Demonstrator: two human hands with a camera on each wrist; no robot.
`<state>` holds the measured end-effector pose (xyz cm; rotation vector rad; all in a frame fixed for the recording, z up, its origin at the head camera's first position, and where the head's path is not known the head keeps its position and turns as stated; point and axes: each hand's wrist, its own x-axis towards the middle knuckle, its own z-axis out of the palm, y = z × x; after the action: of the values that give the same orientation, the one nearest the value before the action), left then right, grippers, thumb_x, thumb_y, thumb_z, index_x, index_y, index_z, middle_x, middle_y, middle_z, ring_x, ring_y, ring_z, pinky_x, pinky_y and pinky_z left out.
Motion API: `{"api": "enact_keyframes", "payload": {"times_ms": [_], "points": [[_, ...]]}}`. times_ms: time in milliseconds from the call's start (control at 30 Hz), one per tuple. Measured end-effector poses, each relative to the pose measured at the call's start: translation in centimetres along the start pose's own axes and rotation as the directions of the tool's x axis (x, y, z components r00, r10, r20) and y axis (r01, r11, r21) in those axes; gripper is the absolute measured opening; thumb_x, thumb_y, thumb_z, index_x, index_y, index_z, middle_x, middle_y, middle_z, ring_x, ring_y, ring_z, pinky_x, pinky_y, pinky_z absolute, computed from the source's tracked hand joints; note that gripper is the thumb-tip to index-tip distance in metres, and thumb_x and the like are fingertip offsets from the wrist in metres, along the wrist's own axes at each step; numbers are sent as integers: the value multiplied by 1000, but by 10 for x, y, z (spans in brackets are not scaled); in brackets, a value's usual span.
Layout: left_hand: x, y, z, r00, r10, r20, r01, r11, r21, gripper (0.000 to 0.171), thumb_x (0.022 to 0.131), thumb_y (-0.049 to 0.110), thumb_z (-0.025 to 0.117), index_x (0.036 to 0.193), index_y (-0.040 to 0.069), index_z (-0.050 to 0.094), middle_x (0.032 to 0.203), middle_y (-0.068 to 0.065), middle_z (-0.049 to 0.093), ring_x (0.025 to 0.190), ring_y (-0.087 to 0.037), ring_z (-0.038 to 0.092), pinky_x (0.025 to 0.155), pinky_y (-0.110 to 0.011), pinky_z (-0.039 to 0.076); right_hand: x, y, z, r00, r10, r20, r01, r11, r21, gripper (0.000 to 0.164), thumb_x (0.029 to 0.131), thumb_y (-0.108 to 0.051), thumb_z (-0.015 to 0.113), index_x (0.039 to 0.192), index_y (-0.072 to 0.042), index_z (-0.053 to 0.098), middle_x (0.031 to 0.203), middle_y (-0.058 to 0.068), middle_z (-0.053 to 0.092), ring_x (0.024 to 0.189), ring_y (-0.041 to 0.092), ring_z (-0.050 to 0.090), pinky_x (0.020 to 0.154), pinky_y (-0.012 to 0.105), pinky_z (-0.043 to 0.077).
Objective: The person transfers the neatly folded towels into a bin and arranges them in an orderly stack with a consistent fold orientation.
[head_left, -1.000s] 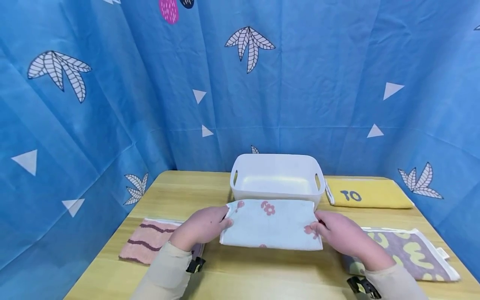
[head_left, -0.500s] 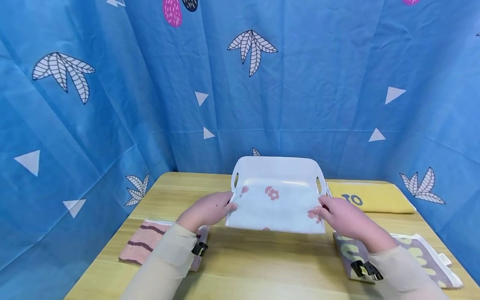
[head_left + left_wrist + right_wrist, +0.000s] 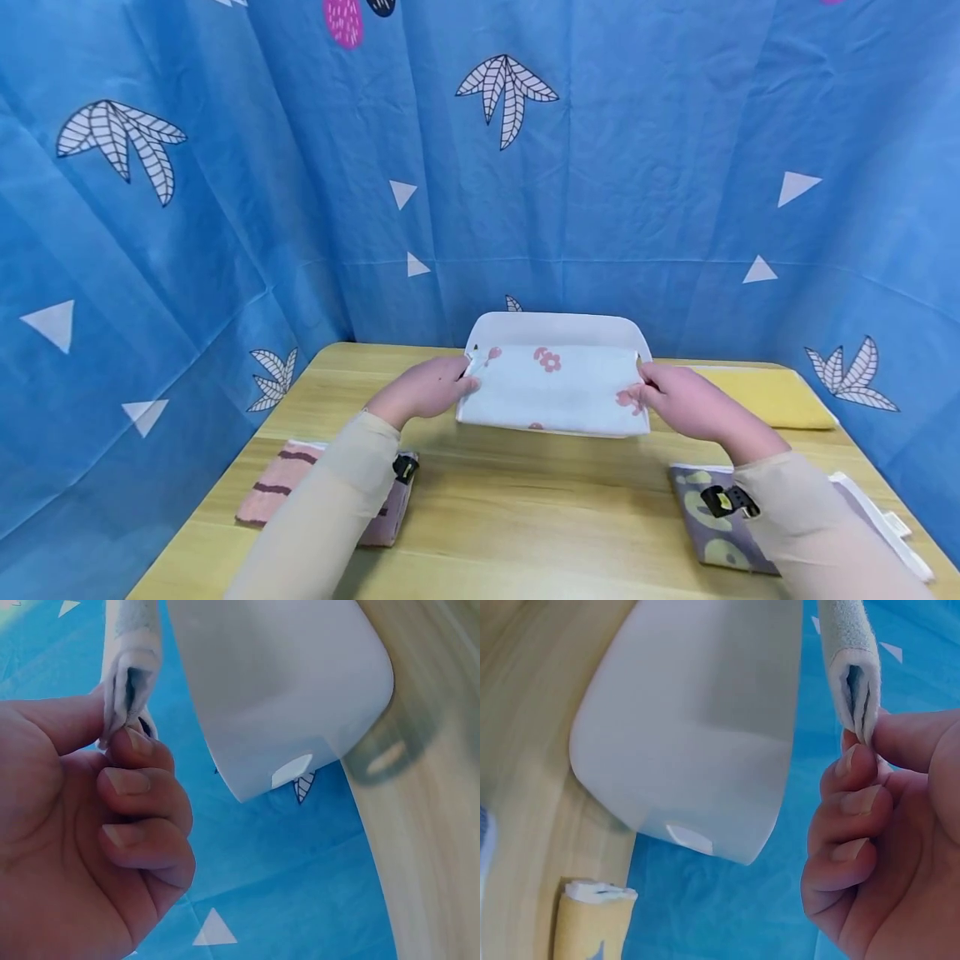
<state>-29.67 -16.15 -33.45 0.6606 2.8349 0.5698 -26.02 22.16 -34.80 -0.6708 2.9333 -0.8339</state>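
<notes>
A folded white towel (image 3: pixel 551 392) with pink flowers is stretched between both hands in the head view. My left hand (image 3: pixel 429 387) pinches its left edge, and my right hand (image 3: pixel 684 402) pinches the right edge. Behind and below it is a white plastic basket (image 3: pixel 558 327), whose front is covered by the towel. In the left wrist view, thumb and forefinger grip the folded towel end (image 3: pixel 131 686), apart from the basket wall (image 3: pixel 292 682). The right wrist view likewise has the towel (image 3: pixel 853 675) raised higher than the basket rim (image 3: pixel 769 825).
On the wooden table (image 3: pixel 525 508), a pink striped folded towel (image 3: pixel 277 483) lies at left, partly under the left sleeve. A yellow folded towel (image 3: pixel 780 396) lies right of the basket, and a grey-purple patterned towel (image 3: pixel 705 508) nearer, partly behind the right forearm. Blue curtains (image 3: pixel 637 167) surround the table.
Both hands have carried the white towel forward and up, from in front of the basket to over its front. The basket and the other towels remain in place.
</notes>
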Motion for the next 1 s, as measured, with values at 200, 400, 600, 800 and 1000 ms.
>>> {"api": "enact_keyframes", "payload": {"times_ms": [200,400,600,800,1000], "points": [[13,1,-8,1000,-28,7,28,1000,-12,30,108,32,49,124,8,59,107,-3,62,95,-21,57,87,-40,46,9,2,-9,999,39,30,-40,999,20,21,108,-22,50,91,-12,59,86,1,62,58,19,42,59,36,41],[24,3,-15,999,-43,-15,42,999,-19,30,108,31,50,124,8,59,109,-5,62,96,-23,56,86,-41,45,17,4,-16,999,46,15,-45,999,-23,27,108,-26,50,86,-12,55,74,3,51,62,20,43,61,37,40],[33,3,-19,998,-60,-28,59,998,-21,30,108,32,49,122,7,59,110,-7,63,98,-24,56,88,-42,45,27,7,-19,999,39,20,-39,999,-25,28,108,-27,50,84,-12,54,71,4,45,62,20,41,61,37,38],[47,-2,-18,994,-90,-56,87,995,-50,35,108,34,49,128,6,58,117,-7,63,104,-23,58,93,-44,47,40,11,-22,996,78,38,-77,997,-9,29,109,-25,45,86,-9,54,76,6,50,65,21,42,63,38,39],[58,-3,-15,982,-176,-67,168,979,-118,41,107,36,50,134,5,56,123,-9,62,107,-25,57,96,-45,46,51,15,-21,989,134,60,-135,991,12,30,109,-26,43,89,-9,58,102,8,65,85,22,54,71,40,41]]}}
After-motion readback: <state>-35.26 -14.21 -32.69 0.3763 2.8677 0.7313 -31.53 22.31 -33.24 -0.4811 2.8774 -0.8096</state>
